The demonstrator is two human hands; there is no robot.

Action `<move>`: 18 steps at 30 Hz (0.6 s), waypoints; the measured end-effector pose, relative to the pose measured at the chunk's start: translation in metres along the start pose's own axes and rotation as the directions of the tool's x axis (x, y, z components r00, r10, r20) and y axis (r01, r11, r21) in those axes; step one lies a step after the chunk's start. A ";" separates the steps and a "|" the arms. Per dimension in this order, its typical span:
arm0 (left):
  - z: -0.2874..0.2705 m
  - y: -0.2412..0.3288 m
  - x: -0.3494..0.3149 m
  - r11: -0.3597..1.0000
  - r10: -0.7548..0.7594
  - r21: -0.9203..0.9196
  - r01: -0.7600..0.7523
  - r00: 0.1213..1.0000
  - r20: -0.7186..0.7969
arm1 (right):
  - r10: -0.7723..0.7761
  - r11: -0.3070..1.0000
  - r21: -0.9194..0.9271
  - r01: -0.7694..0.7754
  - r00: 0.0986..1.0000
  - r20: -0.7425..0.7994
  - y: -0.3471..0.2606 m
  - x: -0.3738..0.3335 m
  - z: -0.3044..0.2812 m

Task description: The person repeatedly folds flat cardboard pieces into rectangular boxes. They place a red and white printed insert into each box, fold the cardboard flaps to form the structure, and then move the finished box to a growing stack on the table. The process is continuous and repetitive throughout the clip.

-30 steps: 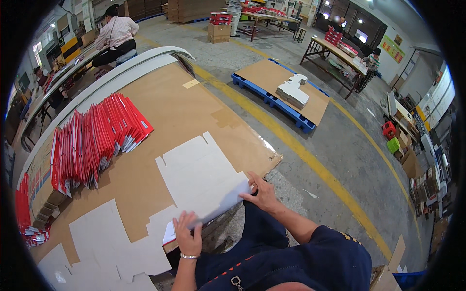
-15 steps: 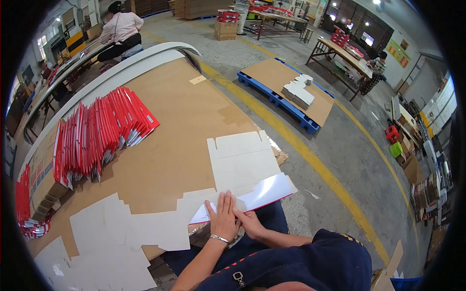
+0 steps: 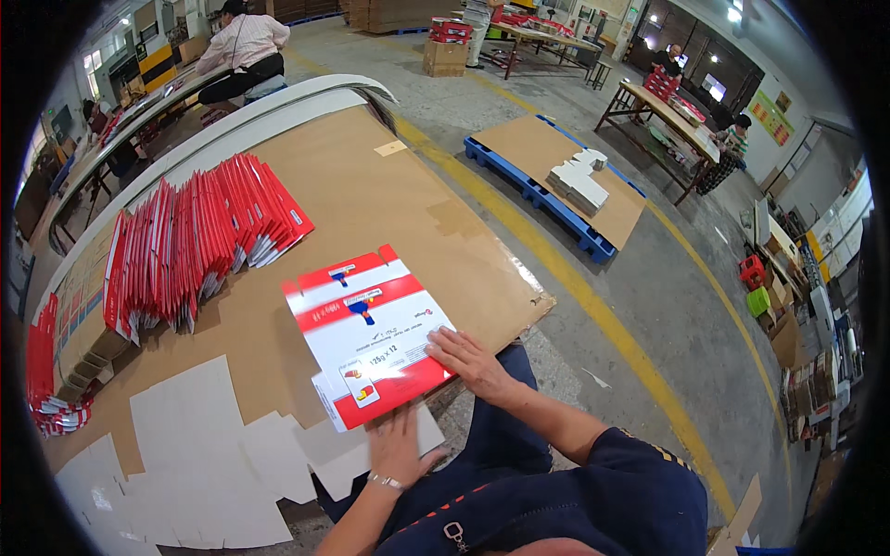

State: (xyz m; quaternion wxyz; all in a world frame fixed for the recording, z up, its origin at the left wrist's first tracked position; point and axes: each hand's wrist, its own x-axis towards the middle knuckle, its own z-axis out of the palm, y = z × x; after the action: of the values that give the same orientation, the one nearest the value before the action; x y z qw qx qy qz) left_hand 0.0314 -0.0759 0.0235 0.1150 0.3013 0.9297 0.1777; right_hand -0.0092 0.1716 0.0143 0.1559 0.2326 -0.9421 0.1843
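A folded flat carton (image 3: 371, 324), red and white with printed panels, lies at the table's near edge with its printed side up. My right hand (image 3: 475, 364) rests on the carton's right side, fingers stretched out over the top. At the near edge of the carton, my left hand (image 3: 400, 448) lies flat with fingers extended and slightly blurred. Its fingertips reach the carton's near edge, over a plain white cardboard blank (image 3: 324, 449). More unfolded white blanks (image 3: 190, 463) spread to the left.
A long row of red folded cartons (image 3: 199, 246) leans on the brown table top (image 3: 371, 199) at the left, beside a brown box stack (image 3: 93, 329). Beyond the table, a blue pallet (image 3: 542, 195) carries white blanks (image 3: 579, 185). Other people work at tables farther off.
The blank lay grey side up with a flap being pressed down. Now it lies folded, printed side up and farther left. My hands have moved apart, the right outward, the left nearer me.
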 end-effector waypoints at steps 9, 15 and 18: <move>-0.017 -0.093 -0.089 0.987 0.024 -0.134 -0.083 0.919 -0.394 | 0.046 0.996 0.070 -0.051 0.996 0.074 0.022 0.004 -0.008; -0.035 -0.105 -0.066 0.946 -0.007 -0.272 -0.178 0.825 -0.565 | 0.069 0.985 0.157 -0.071 0.997 0.018 0.038 -0.003 -0.005; -0.026 -0.109 -0.047 0.904 -0.284 -0.427 0.008 0.757 -0.588 | 0.116 0.970 0.221 -0.102 0.992 -0.050 0.041 -0.001 -0.005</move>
State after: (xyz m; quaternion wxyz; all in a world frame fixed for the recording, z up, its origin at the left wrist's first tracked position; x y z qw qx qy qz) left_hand 0.0033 -0.1937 0.0087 -0.1344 0.1179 0.8775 0.4451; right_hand -0.0280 0.2082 0.0069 0.1485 0.1903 -0.9222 0.3021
